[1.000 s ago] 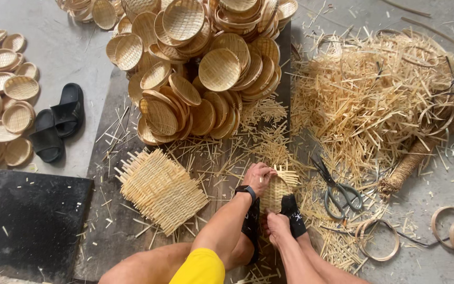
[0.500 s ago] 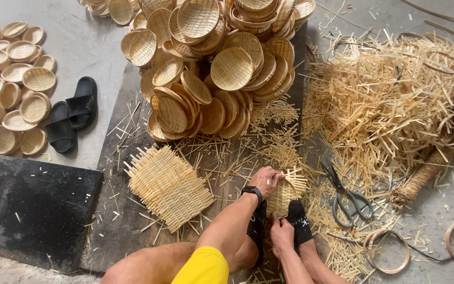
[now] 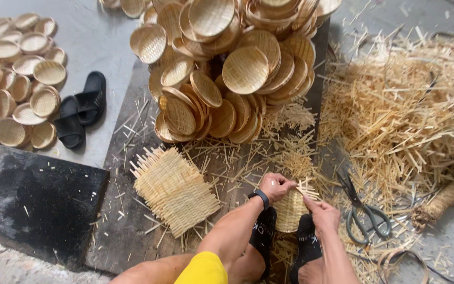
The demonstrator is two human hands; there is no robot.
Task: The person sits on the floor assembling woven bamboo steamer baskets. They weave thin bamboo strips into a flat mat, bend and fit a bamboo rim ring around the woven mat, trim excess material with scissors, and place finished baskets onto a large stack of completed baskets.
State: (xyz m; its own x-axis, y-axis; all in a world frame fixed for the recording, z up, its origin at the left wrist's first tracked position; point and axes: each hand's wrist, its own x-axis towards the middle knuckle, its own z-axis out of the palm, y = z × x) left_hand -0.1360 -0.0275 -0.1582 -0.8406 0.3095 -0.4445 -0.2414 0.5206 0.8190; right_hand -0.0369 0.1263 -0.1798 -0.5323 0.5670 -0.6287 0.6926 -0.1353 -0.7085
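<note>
Together, left hand (image 3: 275,186) and right hand (image 3: 321,214) each keep a closed grip on the small woven mat (image 3: 291,209).

grey concrete floor (image 3: 106,50), dark mat (image 3: 32,205), daylight

Pile of round woven bamboo trays (image 3: 227,68), stacked and leaning; second spread of trays (image 3: 14,79) at far left. Black slippers (image 3: 80,110) — one pair. Square woven mat (image 3: 174,189). Scissors (image 3: 363,210) — beside loose bamboo strips (image 3: 411,121).
</note>
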